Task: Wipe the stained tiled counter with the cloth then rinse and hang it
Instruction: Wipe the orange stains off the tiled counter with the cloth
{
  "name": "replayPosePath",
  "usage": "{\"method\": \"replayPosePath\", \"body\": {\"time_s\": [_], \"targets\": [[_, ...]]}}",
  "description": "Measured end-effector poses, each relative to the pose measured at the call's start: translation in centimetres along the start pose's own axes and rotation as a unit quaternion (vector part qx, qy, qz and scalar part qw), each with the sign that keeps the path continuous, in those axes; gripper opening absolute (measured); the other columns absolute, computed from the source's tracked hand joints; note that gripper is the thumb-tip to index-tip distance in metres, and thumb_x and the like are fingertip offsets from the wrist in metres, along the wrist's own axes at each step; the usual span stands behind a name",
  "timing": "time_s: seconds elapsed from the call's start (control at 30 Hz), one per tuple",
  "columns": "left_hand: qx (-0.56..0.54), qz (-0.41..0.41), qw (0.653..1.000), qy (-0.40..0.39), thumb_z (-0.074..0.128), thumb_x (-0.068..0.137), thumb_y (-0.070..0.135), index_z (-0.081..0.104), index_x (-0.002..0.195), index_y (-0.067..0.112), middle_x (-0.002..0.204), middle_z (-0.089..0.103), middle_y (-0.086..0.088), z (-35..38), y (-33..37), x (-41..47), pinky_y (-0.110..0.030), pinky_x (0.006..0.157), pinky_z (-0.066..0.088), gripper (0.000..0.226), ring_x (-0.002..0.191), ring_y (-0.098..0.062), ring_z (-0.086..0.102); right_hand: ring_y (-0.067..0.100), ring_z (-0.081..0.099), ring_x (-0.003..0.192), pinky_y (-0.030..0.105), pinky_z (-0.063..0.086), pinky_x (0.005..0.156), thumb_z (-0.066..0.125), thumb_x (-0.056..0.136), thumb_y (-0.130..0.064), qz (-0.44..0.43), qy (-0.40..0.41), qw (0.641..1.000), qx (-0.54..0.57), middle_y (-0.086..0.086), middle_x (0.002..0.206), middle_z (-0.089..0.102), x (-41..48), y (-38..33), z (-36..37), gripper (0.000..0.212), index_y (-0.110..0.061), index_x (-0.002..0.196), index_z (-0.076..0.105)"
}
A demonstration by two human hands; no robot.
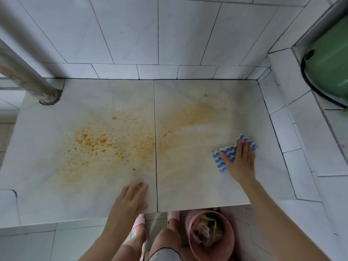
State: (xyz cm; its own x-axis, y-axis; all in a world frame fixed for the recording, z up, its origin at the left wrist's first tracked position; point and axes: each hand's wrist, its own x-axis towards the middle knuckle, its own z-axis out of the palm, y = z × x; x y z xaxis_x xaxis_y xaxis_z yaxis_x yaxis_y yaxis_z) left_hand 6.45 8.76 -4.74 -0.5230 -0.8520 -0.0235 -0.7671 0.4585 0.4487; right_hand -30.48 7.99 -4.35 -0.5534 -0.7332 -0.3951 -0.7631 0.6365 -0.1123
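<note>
The tiled worktop bears a wide orange stain. The left hand lies flat near its front edge, holding nothing. The right hand presses flat fingers on the striped cloth at the right; it is probably soft, light and limp, so best gathered by an edge

Reference: seam in table. Stain straddles the seam. Left of seam: pipe at far corner; left hand at near edge. Right of seam: cloth under right hand; bin on floor below the near edge; basin beyond the table's far right corner.
</note>
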Motion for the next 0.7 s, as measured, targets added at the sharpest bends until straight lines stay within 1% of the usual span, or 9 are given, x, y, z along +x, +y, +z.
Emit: {"method": "replayPosePath", "body": {"time_s": [0.03,0.1,0.2,0.37,0.43,0.5,0.53,0.6,0.7], "targets": [[0.005,0.003,1.0,0.0,0.06,0.078,0.03,0.059,0.113,0.017,0.116,0.054,0.002,0.0,-0.1,0.1,-0.025,0.065,0.054,0.038,0.102,-0.015,0.045,0.026,-0.013,0.145,0.039,-0.008,0.117,0.033,0.088,-0.067,0.009,-0.004,1.0,0.016,0.014,0.157,-0.013,0.6,-0.8,-0.2,0.095,-0.008,0.148,-0.011],[0.007,0.005,1.0,-0.007,0.044,0.081,0.034,0.059,0.112,0.018,0.115,0.056,0.002,-0.1,-0.3,0.3,-0.025,0.064,0.054,0.038,0.103,-0.014,0.046,0.028,-0.016,0.144,0.038,-0.011,0.115,0.038,0.09,-0.06,-0.002,0.002,0.999,0.036,0.016,0.156,-0.014,1.5,-3.0,0.1,0.093,-0.006,0.148,-0.011],[0.007,0.003,1.0,-0.01,0.042,0.082,0.032,0.061,0.11,0.019,0.114,0.055,0.003,-0.4,-0.3,0.5,-0.023,0.062,0.052,0.037,0.102,-0.013,0.046,0.029,-0.015,0.144,0.036,-0.012,0.114,0.038,0.09,-0.06,-0.078,-0.005,0.997,0.022,0.018,0.155,-0.015,1.8,-7.4,1.0,0.092,-0.005,0.147,-0.009],[0.015,0.006,0.999,-0.028,0.037,0.086,0.034,0.062,0.11,0.018,0.116,0.05,0.006,-0.7,-0.4,0.5,-0.022,0.059,0.052,0.038,0.101,-0.011,0.047,0.023,-0.025,0.141,0.032,-0.028,0.107,0.019,0.083,-0.075,-0.223,-0.013,0.975,-0.008,0.003,0.147,-0.033,-0.3,-14.0,3.0,0.097,-0.011,0.144,-0.021],[0.016,0.009,0.999,-0.033,0.025,0.095,0.042,0.061,0.111,0.018,0.116,0.051,0.005,-0.7,-0.5,0.4,-0.022,0.062,0.052,0.046,0.101,-0.012,0.047,0.019,-0.029,0.139,0.033,-0.026,0.109,0.01,0.08,-0.077,-0.266,-0.02,0.964,-0.024,0.0,0.144,-0.036,-1.3,-14.8,3.9,0.095,-0.014,0.144,-0.022],[0.015,0.004,0.999,-0.029,0.014,0.097,0.044,0.062,0.11,0.018,0.115,0.054,0.004,-0.7,-0.4,0.4,-0.022,0.063,0.051,0.056,0.101,-0.012,0.047,0.015,-0.032,0.138,0.034,-0.02,0.112,-0.008,0.073,-0.078,-0.308,-0.016,0.95,-0.05,0.001,0.149,-0.03,-1.8,-14.1,4.6,0.095,-0.018,0.145,-0.02],[0.016,0.002,1.0,-0.027,0.012,0.097,0.044,0.062,0.11,0.018,0.113,0.055,0.004,-0.7,-0.3,0.5,-0.022,0.064,0.05,0.057,0.101,-0.012,0.047,0.012,-0.032,0.138,0.033,-0.018,0.113,-0.01,0.073,-0.078,-0.324,-0.01,0.944,-0.054,0.001,0.152,-0.025,-1.9,-13.2,4.8,0.093,-0.02,0.145,-0.016],[0.016,0.002,1.0,-0.024,0.011,0.097,0.043,0.061,0.109,0.018,0.111,0.056,0.004,-1.0,-0.1,0.6,-0.021,0.063,0.049,0.057,0.099,-0.012,0.048,0.007,-0.027,0.139,0.03,-0.013,0.114,-0.006,0.078,-0.077,-0.324,0.006,0.945,-0.046,0.001,0.155,-0.014,-1.6,-11.0,4.7,0.089,-0.022,0.147,-0.008],[0.01,0.001,1.0,-0.023,0.011,0.097,0.043,0.06,0.109,0.019,0.111,0.054,0.006,-1.3,0.1,0.9,-0.022,0.059,0.05,0.056,0.098,-0.011,0.047,0.014,-0.014,0.144,0.03,-0.013,0.114,-0.014,0.07,-0.082,-0.236,0.01,0.971,-0.03,0.001,0.156,-0.014,-0.7,-7.0,3.6,0.101,-0.02,0.149,-0.006]]}}
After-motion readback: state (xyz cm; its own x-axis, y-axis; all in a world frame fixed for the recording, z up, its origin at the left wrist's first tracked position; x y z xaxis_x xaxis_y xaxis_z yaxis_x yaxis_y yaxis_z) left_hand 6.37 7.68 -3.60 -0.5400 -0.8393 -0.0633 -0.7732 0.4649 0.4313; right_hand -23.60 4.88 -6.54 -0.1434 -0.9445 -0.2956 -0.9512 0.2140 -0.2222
